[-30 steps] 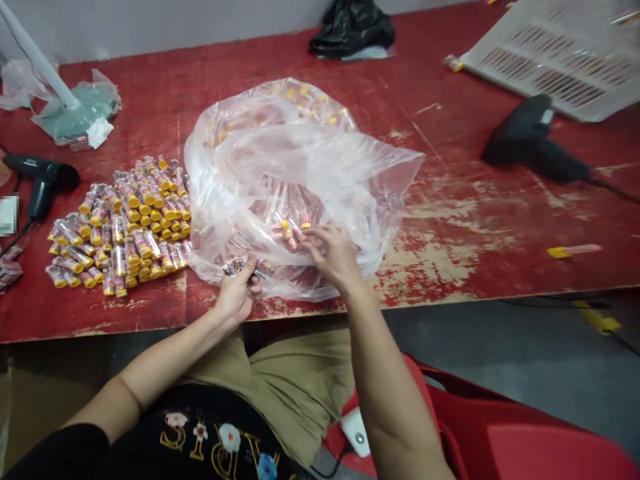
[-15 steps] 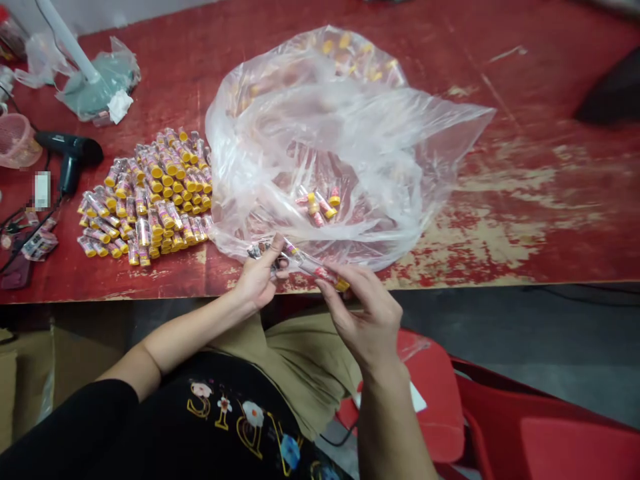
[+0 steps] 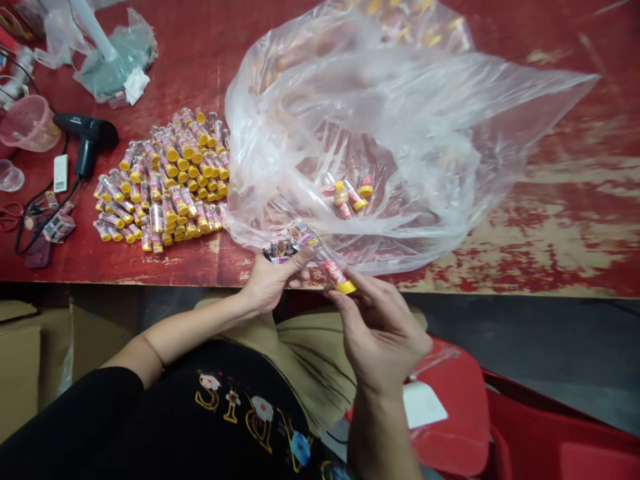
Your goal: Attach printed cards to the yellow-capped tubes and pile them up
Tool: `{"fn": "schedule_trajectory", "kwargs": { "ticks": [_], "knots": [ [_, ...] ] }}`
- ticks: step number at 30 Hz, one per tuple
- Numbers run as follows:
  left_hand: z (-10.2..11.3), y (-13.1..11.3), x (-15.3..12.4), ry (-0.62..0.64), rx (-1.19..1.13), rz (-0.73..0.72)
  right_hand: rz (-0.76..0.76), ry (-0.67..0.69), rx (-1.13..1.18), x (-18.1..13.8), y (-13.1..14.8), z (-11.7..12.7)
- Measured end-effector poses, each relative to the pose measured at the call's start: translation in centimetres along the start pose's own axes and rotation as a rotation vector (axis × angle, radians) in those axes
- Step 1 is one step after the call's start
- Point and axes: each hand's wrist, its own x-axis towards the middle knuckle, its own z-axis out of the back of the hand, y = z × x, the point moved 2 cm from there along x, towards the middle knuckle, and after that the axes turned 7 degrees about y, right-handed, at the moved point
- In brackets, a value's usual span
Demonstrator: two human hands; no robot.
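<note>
- Two hands are meeting at the table [image 3: 550,227] edge: the right grip [image 3: 380,333] is pinching the yellow-capped tube [image 3: 327,263] near its cap.
- Its other end is sitting clasped in the left grip [image 3: 273,280] with a printed wrapper [image 3: 279,251], whose print is proving unreadable.
- Some loose tubes [image 3: 345,193] are showing dimly through the clear bag [image 3: 425,133], which is running off frame at the top.

A red table [image 3: 550,227], its paint worn to pale patches along the near edge, fills the top. Below that edge lies grey floor [image 3: 550,347], a red plastic chair [image 3: 575,453] at right, cardboard boxes [image 3: 20,373] at left.
</note>
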Motion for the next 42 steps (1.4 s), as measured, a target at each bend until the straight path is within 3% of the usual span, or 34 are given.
{"fn": "schedule_trajectory", "kwargs": {
  "ticks": [2, 4, 10, 14, 25, 36, 39, 42],
  "knots": [
    [-0.1, -0.1, -0.1, 0.034, 0.028, 0.006, -0.16, 0.009, 0.158, -0.4, -0.2, -0.4],
    [-0.2, -0.2, -0.2, 0.092, 0.061, 0.034, -0.208, -0.032, 0.208, -0.7, -0.3, -0.6],
    [0.1, 0.2, -0.7, 0.169, 0.103, 0.064, -0.093, 0.027, 0.133, -0.5, 0.2, -0.7],
    [0.8, 0.5, -1.4, 0.204, 0.169, 0.091, -0.027, -0.044, 0.061, -0.1, 0.8, -1.3],
    [2.4, -0.7, -2.9, 0.091, 0.191, 0.077, 0.02, -0.14, -0.032, 0.3, 2.3, -3.4],
    [3.8, -0.7, -2.9, 0.066, 0.113, 0.057, 0.047, -0.095, -0.005, 0.8, 2.5, -5.0],
    [4.5, -1.1, -2.6, 0.05, 0.02, 0.025, 0.072, -0.067, 0.035, 1.8, 1.9, -6.5],
    [5.8, -2.0, -2.5, -0.016, -0.088, -0.072, 0.1, -0.039, 0.127, 4.2, 1.3, -9.5]
  ]
}}
